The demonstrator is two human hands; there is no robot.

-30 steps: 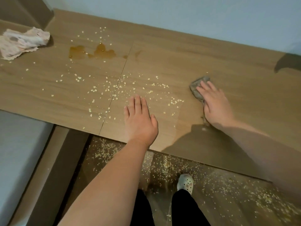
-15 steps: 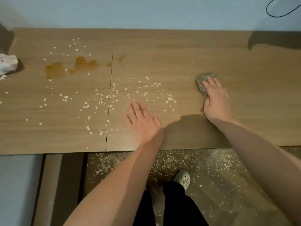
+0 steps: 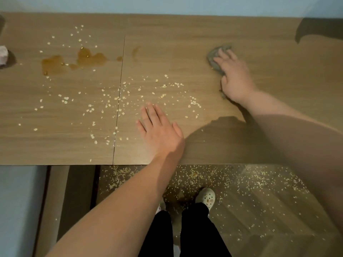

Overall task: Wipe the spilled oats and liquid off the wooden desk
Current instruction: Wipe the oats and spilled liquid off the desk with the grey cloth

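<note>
Amber puddle (image 3: 74, 61) and scattered oats (image 3: 118, 98) between pink cloth (image 3: 3, 56) and grey rag (image 3: 213, 54)

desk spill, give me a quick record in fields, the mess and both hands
desk: wooden, with a seam down the middle
oats: scattered on both sides of the seam
puddle: brown liquid, back left, not yet wiped
rag: grey, right of the oats
right hand: presses flat on the rag
left hand: flat on the desk near the front edge
floor: strewn with oats
</note>
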